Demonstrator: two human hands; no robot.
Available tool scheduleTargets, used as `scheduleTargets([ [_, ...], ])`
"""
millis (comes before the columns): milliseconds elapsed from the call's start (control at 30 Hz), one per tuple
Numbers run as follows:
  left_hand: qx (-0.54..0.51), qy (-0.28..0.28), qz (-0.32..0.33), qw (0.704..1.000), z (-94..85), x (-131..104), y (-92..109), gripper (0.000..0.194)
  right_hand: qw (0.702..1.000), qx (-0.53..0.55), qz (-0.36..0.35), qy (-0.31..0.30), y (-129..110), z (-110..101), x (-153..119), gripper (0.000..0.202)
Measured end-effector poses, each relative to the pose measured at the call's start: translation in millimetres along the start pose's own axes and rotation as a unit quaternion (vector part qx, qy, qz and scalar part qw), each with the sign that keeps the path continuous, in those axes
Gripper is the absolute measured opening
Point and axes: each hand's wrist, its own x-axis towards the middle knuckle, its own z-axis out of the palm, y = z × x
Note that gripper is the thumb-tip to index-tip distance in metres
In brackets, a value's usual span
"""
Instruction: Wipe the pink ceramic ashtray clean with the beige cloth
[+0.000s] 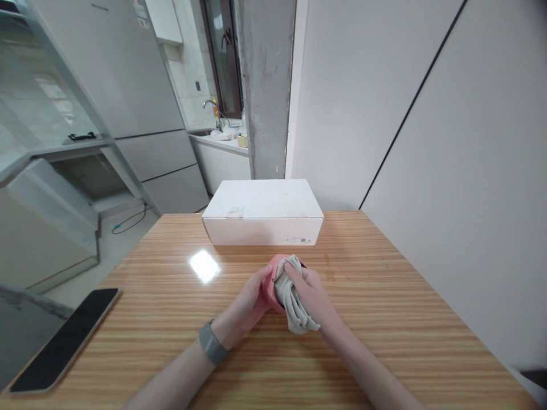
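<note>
Soft cloth (292, 297), glossy wood-grain table (410, 319)

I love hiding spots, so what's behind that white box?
Beyond the white box, you can see a gray concrete pillar and, farther back and left, a kitchen counter with a faucet. The box hides the spot right behind it, so I can't tell what's there.

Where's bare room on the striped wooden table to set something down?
The table is bare right of the right hand, toward the white wall panels, and left, between the flat black rectangular slab and the left hand. Crowded: centre, both hands with pink rounded item and crumpled grey cloth, white cardboard box behind.
</note>
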Motion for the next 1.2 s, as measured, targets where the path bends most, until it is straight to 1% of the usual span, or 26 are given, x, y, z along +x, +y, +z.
scheduleTargets([
  [67, -0.022, -0.001, -0.015, 1.000, 2.6, -2, 4, 0.042, 0.999, -0.023, -0.016, -0.025, 0, 2, -2, 0.045],
  [133, -0.041, 0.011, -0.024, 0.999, 6.4, -5, 8, 0.043, 0.996, -0.058, -0.037, -0.056, 0, 4, -5, 0.045],
  [200, -0.052, 0.020, -0.030, 0.998, 10.1, -8, 13, 0.049, 0.989, -0.103, -0.070, -0.079, -1, 6, -10, 0.044],
  [267, -0.051, 0.014, -0.043, 0.998, 12.2, -10, 16, 0.056, 0.977, -0.151, -0.110, -0.099, -2, 9, -15, 0.043],
  [367, -0.039, 0.013, -0.050, 0.998, 11.9, -11, 16, 0.056, 0.962, -0.197, -0.153, -0.113, -5, 10, -18, 0.040],
  [433, -0.027, 0.016, -0.054, 0.998, 10.5, -11, 14, 0.055, 0.959, -0.204, -0.160, -0.114, -6, 9, -18, 0.040],
  [567, -0.011, 0.029, -0.064, 0.997, 6.7, -7, 8, 0.055, 0.971, -0.165, -0.128, -0.117, -5, 6, -13, 0.042],
  [733, -0.032, 0.041, -0.038, 0.998, 4.3, -3, 4, 0.051, 0.996, -0.036, -0.031, -0.076, 0, 7, -6, 0.045],
  [833, -0.049, 0.019, -0.014, 0.998, 6.0, -1, 3, 0.050, 0.997, 0.055, 0.039, -0.045, 2, 8, -4, 0.049],
  [933, -0.061, -0.001, 0.006, 0.998, 5.7, -1, -1, 0.051, 0.987, 0.131, 0.095, 0.008, 2, 11, -4, 0.051],
  [1000, -0.057, 0.010, 0.018, 0.998, 3.7, -1, -3, 0.052, 0.981, 0.155, 0.108, 0.039, 1, 13, -5, 0.050],
  [1100, -0.035, 0.024, 0.032, 0.999, 1.2, -2, -4, 0.052, 0.981, 0.155, 0.102, 0.049, 1, 14, -6, 0.051],
  [1200, -0.023, 0.004, 0.033, 0.999, 2.3, -3, -2, 0.050, 0.987, 0.129, 0.078, 0.048, 4, 14, -7, 0.051],
])
